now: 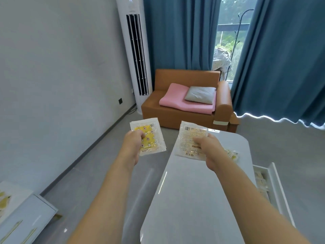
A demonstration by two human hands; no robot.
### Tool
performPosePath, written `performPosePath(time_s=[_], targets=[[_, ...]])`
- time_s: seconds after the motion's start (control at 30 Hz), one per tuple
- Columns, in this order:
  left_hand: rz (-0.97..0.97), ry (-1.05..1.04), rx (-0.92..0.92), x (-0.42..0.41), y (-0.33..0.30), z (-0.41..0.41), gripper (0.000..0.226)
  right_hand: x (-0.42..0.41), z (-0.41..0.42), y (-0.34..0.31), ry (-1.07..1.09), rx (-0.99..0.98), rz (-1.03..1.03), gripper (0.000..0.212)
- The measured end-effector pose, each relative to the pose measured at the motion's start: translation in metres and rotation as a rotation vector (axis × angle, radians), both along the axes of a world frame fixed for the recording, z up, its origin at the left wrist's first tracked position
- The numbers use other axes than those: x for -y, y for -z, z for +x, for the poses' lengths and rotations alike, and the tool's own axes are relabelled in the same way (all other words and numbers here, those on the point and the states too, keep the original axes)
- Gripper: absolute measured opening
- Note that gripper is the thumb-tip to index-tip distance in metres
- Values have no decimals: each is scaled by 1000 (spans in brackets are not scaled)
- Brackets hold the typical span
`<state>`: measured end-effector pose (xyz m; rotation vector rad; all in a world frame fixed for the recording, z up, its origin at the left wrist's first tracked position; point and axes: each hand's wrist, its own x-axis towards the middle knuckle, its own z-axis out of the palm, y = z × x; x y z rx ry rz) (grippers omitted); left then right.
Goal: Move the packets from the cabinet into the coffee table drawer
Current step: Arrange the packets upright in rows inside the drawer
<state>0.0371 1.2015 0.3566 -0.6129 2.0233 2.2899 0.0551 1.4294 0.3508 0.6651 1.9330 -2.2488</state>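
My left hand [133, 143] holds a clear packet with a yellow patterned front [149, 138] out over the floor, left of the coffee table. My right hand [207, 147] grips a second clear packet [190, 138], printed back side up with a barcode, above the far end of the white glossy coffee table [193, 199]. Another packet [233, 154] lies on the tabletop just right of my right wrist. The table's drawer [270, 184] stands pulled open on the right side, with several packets inside. The white cabinet [26, 217] shows at the bottom left corner.
An orange sofa [175, 111] with a pink mat and a grey cushion stands beyond the table. A tall white air conditioner [135, 55] stands against the wall on the left. Blue curtains [281, 59] frame a window. Grey floor runs between cabinet and table.
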Motion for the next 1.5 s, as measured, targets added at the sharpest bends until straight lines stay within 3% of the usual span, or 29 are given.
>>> performPosePath(time_s=[0.17, 0.53, 0.9, 1.1, 1.3, 1.5], targets=[[-16, 42, -26, -102, 3, 10, 32, -116, 10, 6, 35, -30, -19, 31], [-3, -94, 25, -297, 16, 55, 20, -317, 15, 22, -84, 28, 29, 25], [-81, 22, 138, -474, 64, 10, 25, -488, -35, 79, -64, 100, 16, 33], [-114, -27, 175, -577, 95, -14, 19, -590, -79, 104, -78, 200, 32, 38], [-156, 25, 268, -627, 151, -26, 24, -634, -109, 149, -82, 225, 32, 35], [-208, 55, 299, -674, 309, -62, 27, -644, -163, 294, -124, 200, 56, 35]])
